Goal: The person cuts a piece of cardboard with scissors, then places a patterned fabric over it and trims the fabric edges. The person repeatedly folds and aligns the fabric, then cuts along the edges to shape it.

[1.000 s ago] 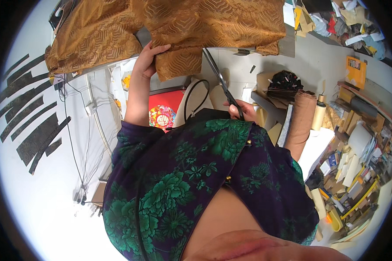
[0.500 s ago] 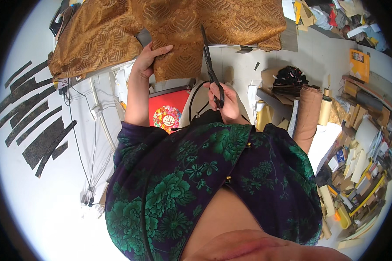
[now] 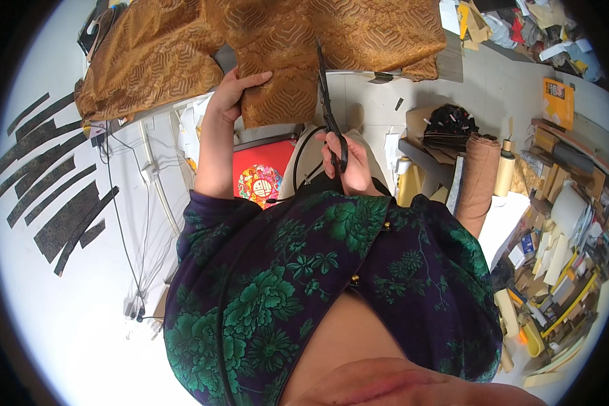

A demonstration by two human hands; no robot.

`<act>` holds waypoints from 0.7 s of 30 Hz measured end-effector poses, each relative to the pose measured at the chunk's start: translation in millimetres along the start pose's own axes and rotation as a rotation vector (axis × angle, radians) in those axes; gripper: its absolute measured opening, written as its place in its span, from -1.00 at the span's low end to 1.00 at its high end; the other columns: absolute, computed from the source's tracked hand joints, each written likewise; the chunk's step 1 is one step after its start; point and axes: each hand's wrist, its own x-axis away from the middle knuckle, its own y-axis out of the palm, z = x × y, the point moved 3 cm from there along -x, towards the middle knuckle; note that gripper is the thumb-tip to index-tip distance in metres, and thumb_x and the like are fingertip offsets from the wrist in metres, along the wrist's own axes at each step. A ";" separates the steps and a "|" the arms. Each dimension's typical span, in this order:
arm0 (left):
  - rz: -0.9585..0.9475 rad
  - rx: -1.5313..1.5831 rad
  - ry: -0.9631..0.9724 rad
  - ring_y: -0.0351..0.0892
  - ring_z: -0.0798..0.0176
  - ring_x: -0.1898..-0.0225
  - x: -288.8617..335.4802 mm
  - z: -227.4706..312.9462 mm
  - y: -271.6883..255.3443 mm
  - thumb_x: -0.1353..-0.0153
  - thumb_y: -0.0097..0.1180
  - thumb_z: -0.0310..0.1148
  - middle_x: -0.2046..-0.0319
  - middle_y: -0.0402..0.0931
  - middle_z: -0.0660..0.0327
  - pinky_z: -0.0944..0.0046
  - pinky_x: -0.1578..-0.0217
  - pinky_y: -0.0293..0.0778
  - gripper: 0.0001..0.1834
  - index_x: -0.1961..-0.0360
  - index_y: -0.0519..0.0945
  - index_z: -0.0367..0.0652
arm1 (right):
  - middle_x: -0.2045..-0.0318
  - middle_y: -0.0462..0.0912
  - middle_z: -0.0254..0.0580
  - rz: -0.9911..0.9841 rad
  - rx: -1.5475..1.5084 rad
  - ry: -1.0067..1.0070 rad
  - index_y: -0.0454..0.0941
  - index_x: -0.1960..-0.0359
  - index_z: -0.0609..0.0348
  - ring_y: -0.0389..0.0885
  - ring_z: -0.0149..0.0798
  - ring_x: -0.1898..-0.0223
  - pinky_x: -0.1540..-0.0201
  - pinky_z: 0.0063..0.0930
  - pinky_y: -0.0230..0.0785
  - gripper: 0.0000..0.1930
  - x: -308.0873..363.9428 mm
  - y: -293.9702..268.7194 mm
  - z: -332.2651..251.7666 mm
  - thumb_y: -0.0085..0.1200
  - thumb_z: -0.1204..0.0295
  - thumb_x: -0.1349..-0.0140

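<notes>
A large golden-brown patterned fabric (image 3: pixel 162 54) lies over the table at the top, with a flap hanging off its near edge. My left hand (image 3: pixel 234 93) pinches the left side of that flap, thumb on top. In my right hand (image 3: pixel 356 162) are black scissors (image 3: pixel 326 98), fingers through the handle loops. Their blades point away from me along the flap's right edge, tips at the fabric. I cannot tell how far apart the blades are.
Dark fabric strips (image 3: pixel 61 196) hang on the white surface at left, near loose cables (image 3: pixel 118 223). A red item with a round colourful print (image 3: pixel 250 159) sits below the flap. To the right stand a brown fabric roll (image 3: pixel 479 176) and cluttered scraps (image 3: pixel 555 250).
The scissors have shifted slightly right, and their handle loops look a little further apart. The flap and my left hand have moved slightly right too.
</notes>
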 end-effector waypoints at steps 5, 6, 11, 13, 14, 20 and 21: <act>0.020 -0.012 -0.008 0.63 0.17 0.01 0.9 0.2 2.4 -0.09 0.39 -0.48 0.00 0.60 0.10 0.17 -0.01 0.60 -0.45 -0.12 0.48 -0.29 | 0.61 0.39 -0.43 0.015 0.022 0.036 0.51 0.01 0.40 0.33 -0.54 0.65 0.61 -0.62 0.13 -0.57 -0.1 -0.1 1.6 -0.02 0.17 -0.46; 0.017 -0.010 -0.008 0.63 0.17 0.01 1.4 0.3 2.3 -0.09 0.39 -0.49 0.00 0.60 0.10 0.17 -0.01 0.60 -0.45 -0.12 0.48 -0.29 | 0.61 0.39 -0.43 0.008 0.023 0.028 0.51 0.01 0.41 0.33 -0.54 0.65 0.61 -0.62 0.13 -0.57 -0.1 0.1 1.8 -0.02 0.17 -0.46; 0.020 -0.020 0.000 0.64 0.17 0.01 1.1 0.0 0.9 -0.09 0.39 -0.49 0.00 0.61 0.10 0.17 -0.01 0.60 -0.44 -0.13 0.47 -0.29 | 0.61 0.39 -0.43 0.009 0.050 0.029 0.50 0.02 0.41 0.33 -0.54 0.65 0.62 -0.62 0.13 -0.57 1.5 3.8 -2.9 -0.02 0.17 -0.47; 0.018 -0.032 -0.010 0.64 0.17 0.02 0.3 -0.7 -1.0 -0.09 0.39 -0.50 0.00 0.61 0.10 0.17 0.00 0.60 -0.44 -0.13 0.47 -0.29 | 0.60 0.40 -0.43 0.008 0.042 0.025 0.51 0.02 0.40 0.33 -0.55 0.66 0.63 -0.62 0.13 -0.58 2.4 3.7 -2.1 -0.02 0.17 -0.47; 0.018 -0.021 -0.005 0.64 0.17 0.02 -0.6 -2.4 -1.7 -0.09 0.39 -0.50 0.01 0.61 0.10 0.17 0.00 0.61 -0.43 -0.13 0.47 -0.29 | 0.60 0.40 -0.43 0.003 0.028 0.016 0.52 0.03 0.40 0.33 -0.55 0.66 0.63 -0.63 0.13 -0.58 2.0 1.9 1.1 -0.02 0.17 -0.47; 0.033 -0.030 0.015 0.64 0.18 0.02 2.5 -1.0 0.5 -0.07 0.39 -0.51 0.00 0.61 0.11 0.17 0.01 0.61 -0.41 -0.15 0.46 -0.29 | 0.58 0.40 -0.45 0.046 0.017 0.067 0.54 0.05 0.36 0.34 -0.57 0.67 0.65 -0.64 0.13 -0.59 6.5 9.8 -5.4 -0.02 0.16 -0.47; 0.040 -0.029 0.017 0.64 0.18 0.02 2.8 -0.8 1.4 -0.07 0.39 -0.51 0.00 0.61 0.11 0.17 0.01 0.61 -0.41 -0.15 0.46 -0.29 | 0.58 0.40 -0.45 0.057 0.022 0.071 0.54 0.06 0.35 0.34 -0.57 0.66 0.65 -0.64 0.13 -0.59 7.3 10.8 -6.4 -0.02 0.16 -0.47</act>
